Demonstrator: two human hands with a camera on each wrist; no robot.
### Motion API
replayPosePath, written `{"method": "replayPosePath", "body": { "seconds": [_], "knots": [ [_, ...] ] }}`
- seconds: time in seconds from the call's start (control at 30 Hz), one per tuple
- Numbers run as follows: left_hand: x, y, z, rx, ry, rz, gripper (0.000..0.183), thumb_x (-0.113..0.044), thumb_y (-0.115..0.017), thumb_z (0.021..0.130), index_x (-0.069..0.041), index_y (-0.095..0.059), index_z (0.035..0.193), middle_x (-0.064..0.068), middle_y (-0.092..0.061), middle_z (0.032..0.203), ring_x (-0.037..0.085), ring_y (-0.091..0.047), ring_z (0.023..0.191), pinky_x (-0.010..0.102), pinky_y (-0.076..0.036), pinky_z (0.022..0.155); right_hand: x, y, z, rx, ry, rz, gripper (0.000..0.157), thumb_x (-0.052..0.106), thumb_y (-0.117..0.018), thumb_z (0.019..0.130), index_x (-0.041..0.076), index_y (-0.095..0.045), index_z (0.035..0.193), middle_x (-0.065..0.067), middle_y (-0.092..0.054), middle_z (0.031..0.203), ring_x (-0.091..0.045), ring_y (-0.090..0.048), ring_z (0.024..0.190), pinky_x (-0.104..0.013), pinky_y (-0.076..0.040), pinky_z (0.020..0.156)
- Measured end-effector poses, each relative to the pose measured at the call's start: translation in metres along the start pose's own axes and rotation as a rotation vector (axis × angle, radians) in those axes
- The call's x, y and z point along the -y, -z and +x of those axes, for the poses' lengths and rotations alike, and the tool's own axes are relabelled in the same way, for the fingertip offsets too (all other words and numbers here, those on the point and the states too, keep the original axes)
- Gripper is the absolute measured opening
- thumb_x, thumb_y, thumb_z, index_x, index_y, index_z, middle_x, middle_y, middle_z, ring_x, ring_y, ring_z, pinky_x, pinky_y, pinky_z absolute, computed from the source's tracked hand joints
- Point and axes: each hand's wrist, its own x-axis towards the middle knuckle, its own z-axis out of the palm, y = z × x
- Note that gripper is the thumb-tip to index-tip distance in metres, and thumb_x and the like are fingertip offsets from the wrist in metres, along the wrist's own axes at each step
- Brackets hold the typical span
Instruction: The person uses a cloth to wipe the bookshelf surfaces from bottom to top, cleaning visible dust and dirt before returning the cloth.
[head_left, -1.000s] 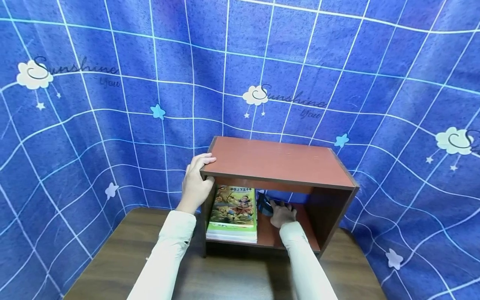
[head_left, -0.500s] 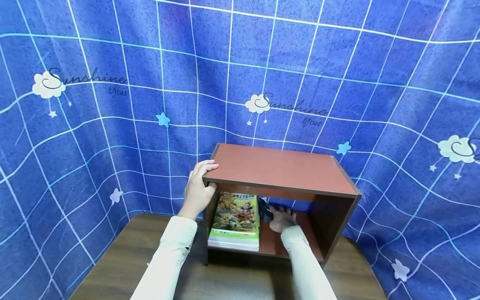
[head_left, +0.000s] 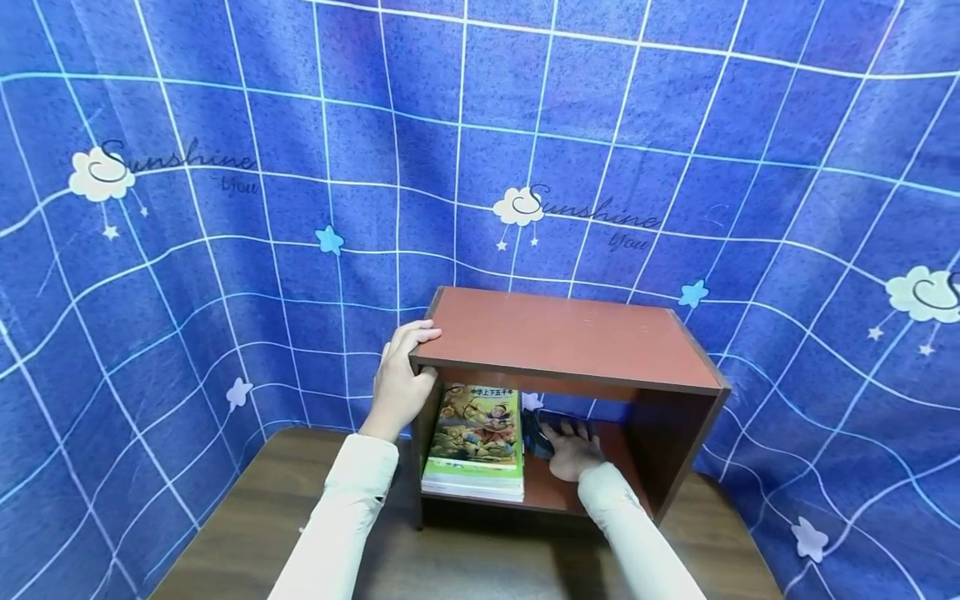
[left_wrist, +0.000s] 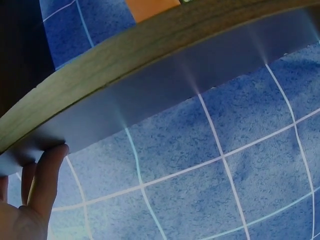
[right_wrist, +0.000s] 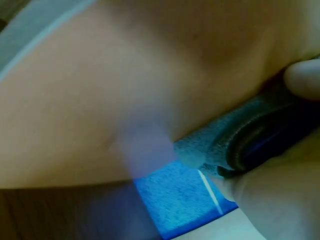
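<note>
A small wooden shelf [head_left: 570, 333] with a reddish-brown top and dark edges stands ahead. My left hand [head_left: 401, 383] grips its upper left corner, fingers over the top edge and thumb at the front. The left wrist view shows the fingers [left_wrist: 47, 175] against the outer face of the side board. Inside the shelf, my right hand [head_left: 573, 454] reaches in palm down, its fingers spread over a dark object [head_left: 536, 437] at the back. In the right wrist view this object [right_wrist: 220, 135] is dark teal with an oval black rimmed part; the hand hides much of it.
Left of the right hand, a stack of books [head_left: 480, 425] with an illustrated top cover lies on the shelf floor. A brown wooden table [head_left: 262, 508] bears the shelf. Behind hangs a blue curtain [head_left: 300, 333] with white grid lines.
The dark object shifts slightly within the shelf, and the right hand's fingers spread wider over it. The left hand keeps its grip. The whole view has tilted, lowering the shelf in the picture.
</note>
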Motion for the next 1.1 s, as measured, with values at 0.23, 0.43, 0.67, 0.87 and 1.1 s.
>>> {"method": "replayPosePath", "body": {
  "seconds": [0.23, 0.43, 0.67, 0.87, 1.1],
  "knots": [
    [0.000, 0.000, 0.000, 0.003, 0.015, -0.008, 0.048, 0.001, -0.068, 0.084, -0.022, -0.068, 0.127, -0.014, -0.051, 0.145, 0.024, -0.048, 0.126, 0.055, -0.045, 0.085, 0.005, 0.002, -0.013, 0.004, 0.019, -0.038, 0.070, 0.011, -0.051, 0.088, 0.019, -0.042, 0.156, -0.022, -0.030, 0.160, -0.051, -0.017, 0.146, -0.067, -0.014, 0.113],
    [0.001, -0.001, -0.001, 0.009, 0.015, -0.010, 0.051, 0.002, -0.067, 0.084, -0.022, -0.067, 0.128, -0.013, -0.050, 0.147, 0.025, -0.050, 0.121, 0.052, -0.045, 0.082, 0.007, 0.000, -0.022, -0.004, 0.032, -0.045, 0.070, 0.010, -0.051, 0.085, 0.018, -0.045, 0.155, -0.023, -0.033, 0.158, -0.053, -0.019, 0.145, -0.068, -0.014, 0.112],
    [0.001, -0.001, -0.001, 0.010, 0.008, -0.017, 0.049, 0.001, -0.065, 0.085, -0.021, -0.066, 0.129, -0.013, -0.048, 0.151, 0.023, -0.048, 0.122, 0.053, -0.045, 0.082, 0.008, -0.004, -0.032, -0.058, 0.075, -0.081, 0.070, 0.012, -0.052, 0.082, 0.015, -0.049, 0.152, -0.022, -0.039, 0.154, -0.054, -0.025, 0.141, -0.068, -0.018, 0.110],
    [0.000, -0.002, 0.000, 0.012, 0.002, -0.079, 0.046, 0.003, -0.063, 0.087, -0.017, -0.066, 0.128, -0.007, -0.046, 0.153, 0.026, -0.045, 0.128, 0.055, -0.043, 0.090, 0.011, -0.005, -0.046, -0.094, 0.102, -0.092, 0.068, 0.016, -0.058, 0.080, 0.013, -0.053, 0.148, -0.023, -0.043, 0.150, -0.055, -0.030, 0.138, -0.070, -0.022, 0.108],
    [-0.002, -0.003, 0.000, 0.049, 0.085, -0.240, 0.038, -0.001, -0.059, 0.094, -0.013, -0.066, 0.130, -0.004, -0.035, 0.161, 0.028, -0.031, 0.147, 0.053, -0.028, 0.114, 0.016, -0.009, -0.067, -0.120, 0.108, -0.070, 0.064, 0.028, -0.064, 0.083, 0.013, -0.056, 0.145, -0.025, -0.046, 0.148, -0.057, -0.033, 0.136, -0.073, -0.024, 0.104]
  ]
}}
